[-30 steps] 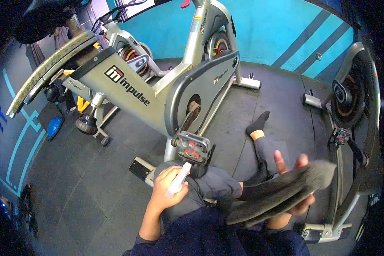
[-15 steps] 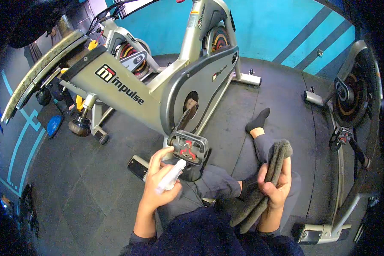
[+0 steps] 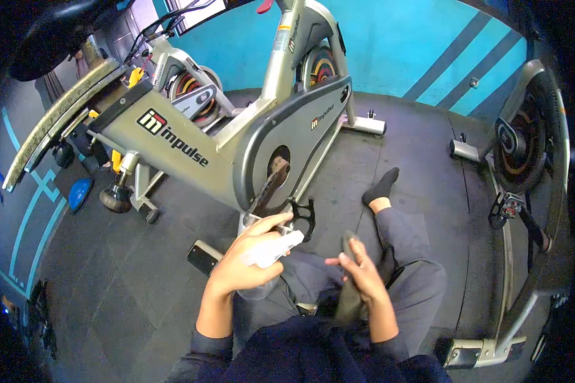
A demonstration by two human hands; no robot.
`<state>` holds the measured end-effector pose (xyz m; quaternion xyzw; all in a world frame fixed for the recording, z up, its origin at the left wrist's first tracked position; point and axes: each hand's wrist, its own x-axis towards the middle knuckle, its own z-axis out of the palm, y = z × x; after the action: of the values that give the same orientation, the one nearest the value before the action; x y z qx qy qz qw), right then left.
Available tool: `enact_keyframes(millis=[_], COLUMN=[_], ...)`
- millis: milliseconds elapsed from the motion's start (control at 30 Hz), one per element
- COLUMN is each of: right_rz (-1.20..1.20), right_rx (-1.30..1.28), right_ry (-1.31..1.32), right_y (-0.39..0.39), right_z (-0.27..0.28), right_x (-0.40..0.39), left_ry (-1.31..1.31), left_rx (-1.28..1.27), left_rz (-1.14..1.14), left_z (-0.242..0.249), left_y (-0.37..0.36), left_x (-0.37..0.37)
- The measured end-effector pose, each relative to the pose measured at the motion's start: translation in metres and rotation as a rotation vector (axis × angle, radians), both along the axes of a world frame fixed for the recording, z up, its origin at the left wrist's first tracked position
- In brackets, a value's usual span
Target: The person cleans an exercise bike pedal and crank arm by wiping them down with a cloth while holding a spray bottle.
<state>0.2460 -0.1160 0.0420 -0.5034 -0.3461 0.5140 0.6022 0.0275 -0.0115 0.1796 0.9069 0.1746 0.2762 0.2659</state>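
Note:
My left hand [image 3: 246, 258] is wrapped round a white spray bottle [image 3: 276, 247], its nozzle pointing right. Its fingertips reach the pedal [image 3: 303, 218], which hangs on the crank [image 3: 271, 188] of the grey exercise bike [image 3: 191, 143] and is turned edge-on, partly hidden by the hand. Right of the pedal, above my lap, my right hand [image 3: 362, 271] holds a dark grey-green cloth [image 3: 349, 300] loosely, with the thumb and some fingers spread. The cloth hangs down between my legs.
My bent legs [image 3: 409, 281] rest on the dark floor [image 3: 134, 281]. A second bike [image 3: 195, 89] stands behind at the left and another [image 3: 524, 143] at the right. A blue domed object [image 3: 81, 191] lies at the far left. A blue wall [image 3: 390, 48] is behind.
My right hand has moved left and lower, nearer the pedal, with the cloth. The pedal has turned from its face with red parts to edge-on. My left hand has shifted slightly right.

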Motion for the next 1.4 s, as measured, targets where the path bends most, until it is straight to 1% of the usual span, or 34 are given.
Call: enact_keyframes(millis=[33, 100, 133, 200, 267, 333, 400, 433, 467, 500, 533, 600, 667, 700, 733, 800, 833, 867, 933, 967, 1067, 1133, 1200, 1233, 1300, 1400], right_rz=[0.054, 0.100, 0.131, 0.167, 0.213, 0.167, 0.182, 0.173, 0.174, 0.144, 0.116, 0.117, 0.148, 0.120, 0.126, 0.013, -0.021, -0.016, 0.025, 0.049, 0.036, 0.042, 0.038, 0.039, 0.033, 0.051], right_rx=[-0.049, -0.124, -0.152, -0.160, -0.118, -0.126, -0.033, -0.033, -0.033, 0.020, 0.074, 0.054, 0.250, 0.294, 0.293, 0.279, 0.287, 0.286, 0.274, 0.268, 0.264, 0.274, 0.237, 0.237, 0.271, 0.198], right_ry=[0.057, 0.117, 0.153, 0.163, 0.278, 0.301, 0.425, 0.446, 0.442, 0.399, 0.356, 0.314, 0.134, 0.082, 0.075, 0.073, 0.014, 0.006, 0.016, 0.022, 0.081, 0.036, 0.061, 0.056, 0.037, 0.047], right_y=[0.002, 0.009, 0.010, 0.013, 0.019, 0.026, 0.036, 0.044, 0.049, 0.053, 0.057, 0.064, 0.071, 0.076, 0.077, 0.077, 0.076, 0.076, 0.075, 0.075, 0.077, 0.077, 0.077, 0.077, 0.076, 0.071], right_z=[-0.003, -0.024, -0.026, -0.022, -0.020, -0.019, -0.021, -0.019, -0.016, -0.008, 0.001, 0.012, 0.018, 0.021, 0.023, 0.025, 0.030, 0.030, 0.030, 0.030, 0.027, 0.022, 0.022, 0.023, 0.028, 0.033], right_x=[-0.006, -0.020, -0.027, -0.040, -0.049, -0.055, -0.052, -0.050, -0.049, -0.050, -0.051, -0.055, -0.063, -0.068, -0.073, -0.079, -0.079, -0.078, -0.077, -0.078, -0.080, -0.080, -0.080, -0.080, -0.081, -0.081], left_ry=[-0.012, -0.005, 0.002, -0.001, -0.037, -0.057, -0.082, -0.121, -0.161, -0.158, -0.164, -0.271, -0.278, -0.276, -0.285, -0.321, -0.310, -0.319, -0.351, -0.336, -0.369, -0.382, -0.252, -0.255, -0.248, -0.301], left_rx=[0.012, 0.034, 0.052, 0.004, -0.029, -0.012, 0.007, -0.107, -0.222, -0.351, -0.350, -0.165, -0.151, -0.137, -0.138, -0.244, -0.298, -0.301, -0.360, -0.326, -0.370, -0.394, -0.357, -0.359, -0.168, -0.162], left_rz=[-0.015, -0.019, -0.017, 0.001, -0.003, 0.028, 0.055, 0.115, 0.175, 0.236, 0.239, 0.202, 0.213, 0.219, 0.222, 0.287, 0.354, 0.357, 0.456, 0.467, 0.466, 0.464, 0.566, 0.565, 0.586, 0.586], left_z=[-0.005, -0.008, -0.010, -0.013, -0.016, -0.021, -0.030, -0.035, -0.039, -0.040, -0.044, -0.055, -0.054, -0.053, -0.053, -0.053, -0.052, -0.048, -0.041, -0.043, -0.036, -0.038, -0.035, -0.035, -0.037, -0.034], left_y=[0.002, 0.001, -0.001, -0.006, -0.011, -0.017, -0.026, -0.031, -0.036, -0.042, -0.041, -0.036, -0.039, -0.040, -0.042, -0.046, -0.048, -0.050, -0.051, -0.048, -0.046, -0.043, -0.040, -0.037, -0.029, -0.016], left_x=[0.000, -0.002, -0.003, -0.006, -0.009, -0.010, -0.010, -0.011, -0.012, -0.013, -0.013, -0.012, -0.009, -0.008, -0.009, -0.009, -0.010, -0.012, -0.016, -0.019, -0.017, -0.017, -0.016, -0.016, -0.016, -0.012])
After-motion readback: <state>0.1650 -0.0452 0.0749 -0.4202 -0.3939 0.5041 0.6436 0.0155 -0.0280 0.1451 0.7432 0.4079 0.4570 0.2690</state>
